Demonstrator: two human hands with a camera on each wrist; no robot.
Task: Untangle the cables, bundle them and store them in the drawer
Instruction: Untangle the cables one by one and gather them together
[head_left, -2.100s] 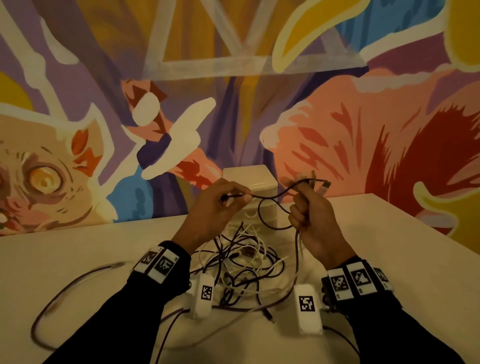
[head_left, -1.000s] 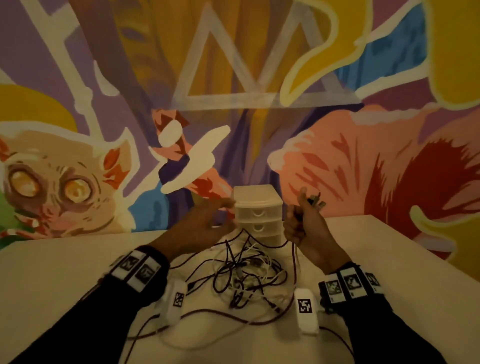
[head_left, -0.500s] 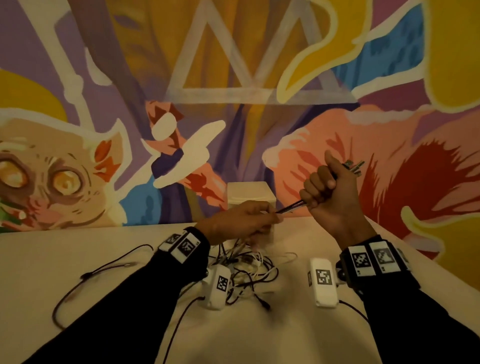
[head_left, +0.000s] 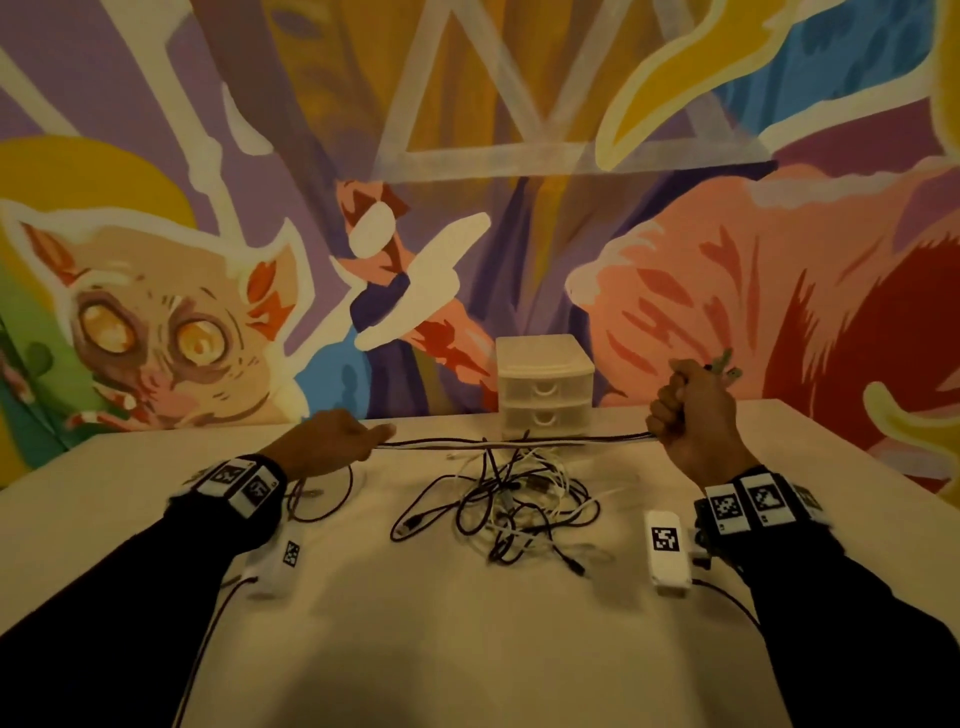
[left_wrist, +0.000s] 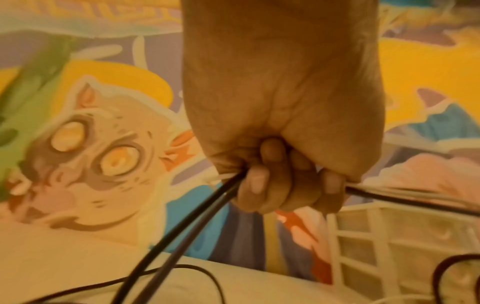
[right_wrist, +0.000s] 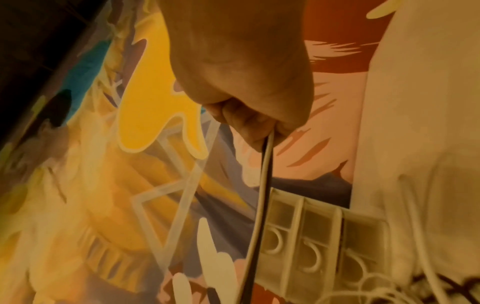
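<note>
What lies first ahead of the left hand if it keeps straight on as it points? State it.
Probably the white drawer unit: the left hand, gripping the stretched cables, points rightward toward it. Depth is unclear.

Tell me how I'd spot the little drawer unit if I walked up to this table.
Look to the far edge of the table, against the painted wall. Behind the tangled cables stands the drawer unit, a small pale plastic tower of stacked drawers with curved handles. It is the only boxy, upright thing there.
</note>
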